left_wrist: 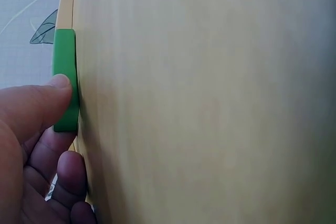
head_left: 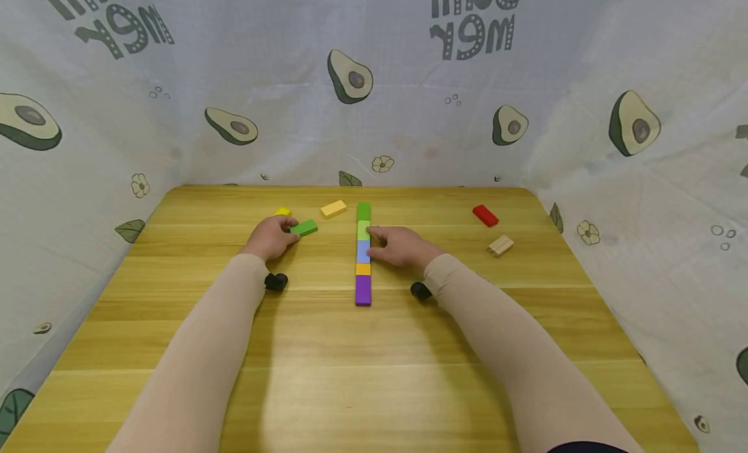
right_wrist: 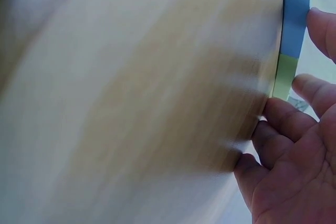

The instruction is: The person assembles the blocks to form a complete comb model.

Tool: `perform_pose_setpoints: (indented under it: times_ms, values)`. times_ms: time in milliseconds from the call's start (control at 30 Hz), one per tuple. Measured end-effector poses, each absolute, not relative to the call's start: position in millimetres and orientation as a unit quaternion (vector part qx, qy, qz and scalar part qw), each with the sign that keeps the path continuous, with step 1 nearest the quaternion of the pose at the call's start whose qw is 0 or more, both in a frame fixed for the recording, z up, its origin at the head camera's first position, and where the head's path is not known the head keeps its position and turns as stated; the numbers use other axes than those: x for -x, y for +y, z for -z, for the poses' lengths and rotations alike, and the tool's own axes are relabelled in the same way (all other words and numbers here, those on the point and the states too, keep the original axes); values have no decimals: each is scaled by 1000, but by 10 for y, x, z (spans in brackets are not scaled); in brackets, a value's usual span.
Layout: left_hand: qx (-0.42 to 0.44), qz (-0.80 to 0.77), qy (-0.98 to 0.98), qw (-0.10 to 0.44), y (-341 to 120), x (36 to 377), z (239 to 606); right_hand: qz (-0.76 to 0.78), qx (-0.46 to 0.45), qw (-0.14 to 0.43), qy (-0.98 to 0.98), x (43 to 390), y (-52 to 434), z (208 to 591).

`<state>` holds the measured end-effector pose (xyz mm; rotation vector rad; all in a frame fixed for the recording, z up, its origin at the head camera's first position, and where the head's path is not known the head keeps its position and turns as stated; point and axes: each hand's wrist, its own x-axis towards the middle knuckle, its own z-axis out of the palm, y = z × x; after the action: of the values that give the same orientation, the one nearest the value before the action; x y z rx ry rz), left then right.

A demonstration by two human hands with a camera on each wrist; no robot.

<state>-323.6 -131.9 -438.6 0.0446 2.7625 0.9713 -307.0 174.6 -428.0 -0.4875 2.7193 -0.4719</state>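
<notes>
Meanwhile, flat green block [head_left: 304, 228] in left hand [head_left: 270, 237]

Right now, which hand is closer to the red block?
The right hand. It rests at the row of colored blocks in the middle, with the red block off to its right. The left hand is farther, gripping the green block left of the row.

left hand [head_left: 270, 237] — green block [head_left: 304, 228], right hand [head_left: 400, 246] — block row [head_left: 363, 254]

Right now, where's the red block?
In the head view the red block lies at the table's far right, apart from both hands, just beyond the beige block and well right of the coloured row.
</notes>
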Motion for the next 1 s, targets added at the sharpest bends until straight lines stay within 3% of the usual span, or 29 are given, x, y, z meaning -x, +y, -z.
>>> perform_pose_setpoints:
  times_ms: [733, 1000]
  values:
    - [-25, -329, 937, 113, -1348, 3267, 4361, 159, 169, 177, 957, 3066, 1714, 4237]
    - [-73, -294, 944, 127, -1441, 3264, 4301, 161, 163, 181, 956, 3059, 1709, 4241]
